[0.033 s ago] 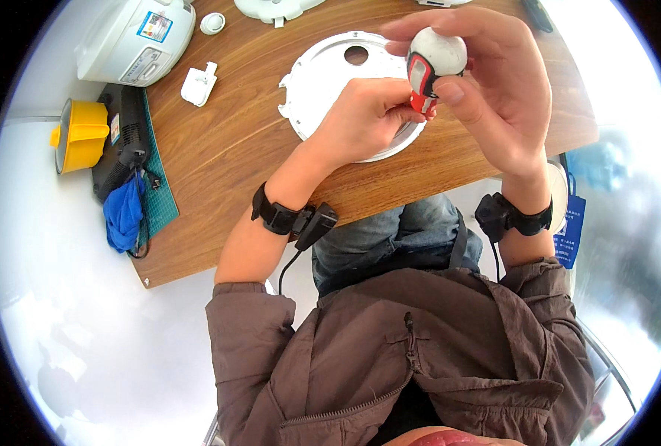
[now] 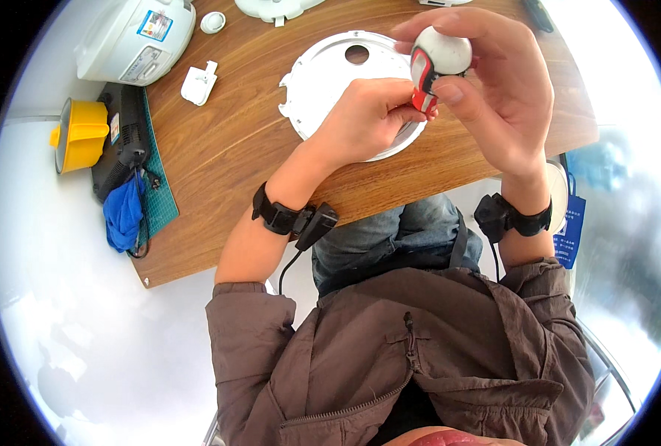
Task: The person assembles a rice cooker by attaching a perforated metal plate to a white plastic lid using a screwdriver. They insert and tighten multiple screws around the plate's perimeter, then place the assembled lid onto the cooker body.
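A screwdriver (image 2: 447, 53) with a thick red, black and white handle and a rounded white end stands tilted above the table. My right hand (image 2: 512, 97) curls round the upper handle, thumb in front and fingers behind. Lower down, my left hand (image 2: 360, 119) is closed, its thumb and forefinger pinching the red part near the handle's bottom. The tip is hidden by my left hand. Beneath both hands lies a round white plastic lid plate (image 2: 317, 89) with a notched rim and one round hole; my left hand covers part of it.
On the wooden table (image 2: 219, 163) are a small white plastic part (image 2: 198, 84), a round white cap (image 2: 213, 23) and another white lid piece (image 2: 278, 7). A white appliance (image 2: 141, 44) stands at far left, near a yellow container (image 2: 85, 134), a black device (image 2: 122, 149) and a blue cloth (image 2: 124, 212).
The screwdriver handle has turned a little, showing more of its red and black side, and its white end has shifted slightly right. My right fingers moved with it; my left hand stayed put.
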`<act>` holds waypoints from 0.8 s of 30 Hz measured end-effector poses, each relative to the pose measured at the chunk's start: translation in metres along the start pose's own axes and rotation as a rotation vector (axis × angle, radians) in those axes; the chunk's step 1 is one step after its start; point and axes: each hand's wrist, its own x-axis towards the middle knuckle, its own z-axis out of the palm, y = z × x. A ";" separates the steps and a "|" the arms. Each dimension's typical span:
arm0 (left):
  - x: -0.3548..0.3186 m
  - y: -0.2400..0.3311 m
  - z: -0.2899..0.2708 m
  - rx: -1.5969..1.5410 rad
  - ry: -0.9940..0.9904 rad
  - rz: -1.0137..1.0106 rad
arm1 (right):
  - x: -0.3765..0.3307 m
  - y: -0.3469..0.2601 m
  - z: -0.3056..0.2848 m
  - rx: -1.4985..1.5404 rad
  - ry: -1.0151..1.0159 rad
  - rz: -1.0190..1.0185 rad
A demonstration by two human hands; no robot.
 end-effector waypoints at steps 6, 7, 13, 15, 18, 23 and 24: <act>-0.002 -0.013 0.006 -0.015 -0.033 -0.001 | -0.002 -0.004 -0.029 -0.554 -0.008 -0.117; -0.003 -0.014 0.007 -0.020 -0.029 -0.010 | -0.003 -0.001 -0.021 -0.526 0.054 -0.111; -0.002 -0.018 0.002 0.025 -0.075 0.041 | 0.002 -0.033 -0.032 -0.522 -0.152 -0.020; -0.002 -0.013 0.001 -0.001 -0.089 -0.013 | -0.003 -0.031 -0.030 -0.627 -0.050 -0.025; -0.002 -0.014 0.004 -0.062 -0.077 -0.039 | -0.004 -0.013 -0.024 -0.617 0.064 -0.136; -0.004 -0.015 0.001 -0.070 -0.118 -0.045 | -0.012 -0.025 -0.024 -0.515 0.028 0.000; -0.004 -0.010 0.000 -0.099 -0.114 -0.050 | -0.009 -0.031 -0.022 -0.580 0.033 0.007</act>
